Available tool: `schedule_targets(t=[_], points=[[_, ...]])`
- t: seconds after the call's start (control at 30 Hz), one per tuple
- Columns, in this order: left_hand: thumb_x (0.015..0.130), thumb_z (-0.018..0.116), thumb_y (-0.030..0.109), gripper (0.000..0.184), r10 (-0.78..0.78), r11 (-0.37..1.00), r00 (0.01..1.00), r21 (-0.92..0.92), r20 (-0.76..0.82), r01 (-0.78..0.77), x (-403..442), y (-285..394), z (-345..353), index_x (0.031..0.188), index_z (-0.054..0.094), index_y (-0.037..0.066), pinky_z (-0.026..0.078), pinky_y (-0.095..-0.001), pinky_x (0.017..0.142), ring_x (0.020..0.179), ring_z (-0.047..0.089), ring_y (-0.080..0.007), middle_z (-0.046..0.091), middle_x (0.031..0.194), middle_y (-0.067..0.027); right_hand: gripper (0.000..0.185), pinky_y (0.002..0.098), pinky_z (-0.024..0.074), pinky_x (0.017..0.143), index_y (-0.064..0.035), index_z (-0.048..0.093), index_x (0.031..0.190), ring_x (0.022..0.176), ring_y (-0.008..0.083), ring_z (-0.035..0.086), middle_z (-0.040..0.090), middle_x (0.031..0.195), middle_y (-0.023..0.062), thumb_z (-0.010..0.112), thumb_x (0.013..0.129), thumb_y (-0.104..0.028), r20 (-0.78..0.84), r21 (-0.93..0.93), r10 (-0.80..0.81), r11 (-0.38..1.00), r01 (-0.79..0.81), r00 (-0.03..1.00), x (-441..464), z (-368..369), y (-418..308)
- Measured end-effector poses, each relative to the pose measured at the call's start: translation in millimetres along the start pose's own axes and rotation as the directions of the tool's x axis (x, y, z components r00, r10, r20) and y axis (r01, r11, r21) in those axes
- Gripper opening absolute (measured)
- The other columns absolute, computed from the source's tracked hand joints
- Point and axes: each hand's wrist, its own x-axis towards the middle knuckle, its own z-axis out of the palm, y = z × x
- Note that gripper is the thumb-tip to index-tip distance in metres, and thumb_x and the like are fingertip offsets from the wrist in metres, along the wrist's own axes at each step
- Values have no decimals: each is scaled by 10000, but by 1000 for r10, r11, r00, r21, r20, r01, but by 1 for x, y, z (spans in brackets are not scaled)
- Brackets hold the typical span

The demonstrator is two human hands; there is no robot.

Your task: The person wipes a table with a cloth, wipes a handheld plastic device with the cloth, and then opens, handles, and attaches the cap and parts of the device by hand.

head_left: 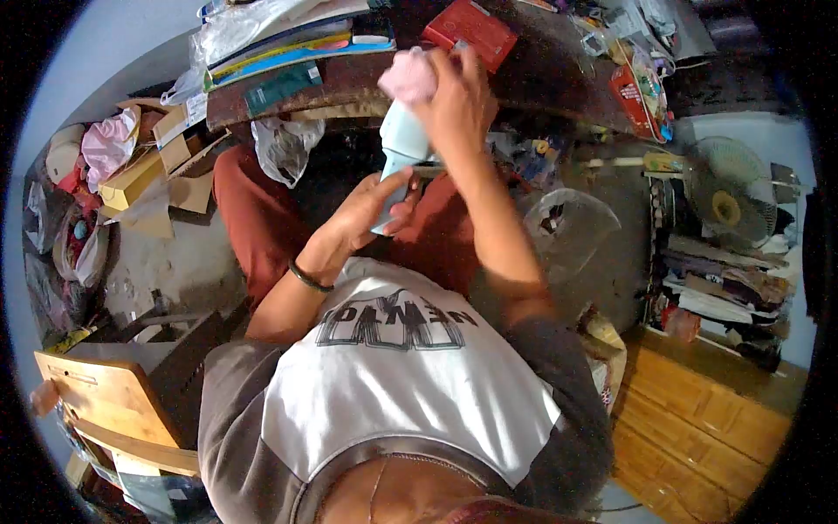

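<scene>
A pale blue handheld device with a wide head and a narrower handle is held up over my lap; its exact kind cannot be made out. My left hand is closed around the handle. At the head end, my right hand has its fingers closed on a crumpled pink cloth. The cloth covers or touches the device's top, so that end is hidden. Both hands are in front of the dark table's near edge.
The dark table carries stacked books and a red box. Cardboard boxes lie at left, near a wooden chair back. A standing fan and wooden drawers are at right. A clear plastic bag lies beside my leg.
</scene>
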Motion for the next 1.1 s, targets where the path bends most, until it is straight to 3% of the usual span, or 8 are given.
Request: schedule_targets(t=[0.17, 0.27, 0.33, 0.43, 0.77, 0.83, 0.97, 1.1], points=[[983, 485, 281, 225, 40, 992, 978, 127, -206, -14, -2, -8, -5, 904, 533, 76, 298, -207, 386, 463, 390, -61, 466, 627, 20, 395, 464, 487, 674, -164, 617, 1042, 898, 322, 562, 486, 958, 95, 731, 664, -152, 241, 203, -251, 958, 204, 938, -75, -21, -24], [968, 524, 222, 149, -28, 994, 997, 99, -78, 36, 0, -9, -15, 920, 541, 82, 276, -198, 390, 488, 369, -49, 446, 633, 31, 373, 449, 499, 648, -169, 621, 1055, 896, 315, 574, 489, 935, 92, 705, 692, -144, 212, 235, -238, 954, 187, 948, -64, -16, -21], [969, 529, 204, 126, -56, 995, 998, 75, -32, 58, 1, -9, -15, 930, 533, 84, 259, -188, 397, 490, 337, -41, 416, 630, 40, 462, 421, 515, 713, -151, 651, 998, 885, 311, 596, 532, 1014, 77, 791, 558, -127, 27, 84, -159, 984, 156, 987, -28, 7, 2], [947, 566, 289, 206, -37, 999, 998, 25, 41, 36, -3, 1, -7, 916, 540, 87, 364, -231, 475, 441, 354, -63, 413, 594, 47, 439, 467, 492, 740, -84, 624, 1029, 919, 354, 599, 551, 1057, 99, 778, 630, -186, -92, 1, 10, 1000, -10, 996, 29, 13, 31], [979, 515, 262, 202, -76, 997, 997, -29, 16, 76, 1, -6, -12, 872, 504, 90, 283, -190, 417, 447, 329, -47, 402, 610, 38, 464, 447, 498, 727, -102, 605, 1042, 915, 379, 591, 543, 986, 141, 721, 597, -39, 42, 257, -46, 966, 34, 998, -61, -17, -3], [976, 527, 269, 208, -112, 994, 992, -14, -54, 112, -4, 3, -1, 875, 497, 89, 284, -189, 420, 440, 328, -47, 400, 602, 36, 446, 445, 500, 712, -92, 602, 1021, 920, 391, 590, 553, 989, 156, 721, 595, -39, 14, 197, 119, 973, -120, 993, -33, -8, 12], [976, 302, 578, 539, -55, 964, 989, -251, 136, 88, 4, 1, -4, 883, 484, 79, 260, -208, 350, 403, 328, -73, 411, 572, 13, 411, 452, 494, 695, -52, 589, 999, 855, 396, 592, 566, 967, 152, 708, 606, -30, -72, 114, 60, 992, -51, 996, -39, 2, 14], [908, 206, 717, 698, -123, 992, 982, -53, -142, 117, 15, -14, -17, 824, 469, 76, 266, -209, 317, 385, 346, -88, 397, 538, -10, 530, 513, 509, 781, -151, 591, 1138, 983, 421, 592, 534, 1170, 199, 780, 646, -208, 207, 296, 3, 953, -65, 978, -91, -9, 2]])
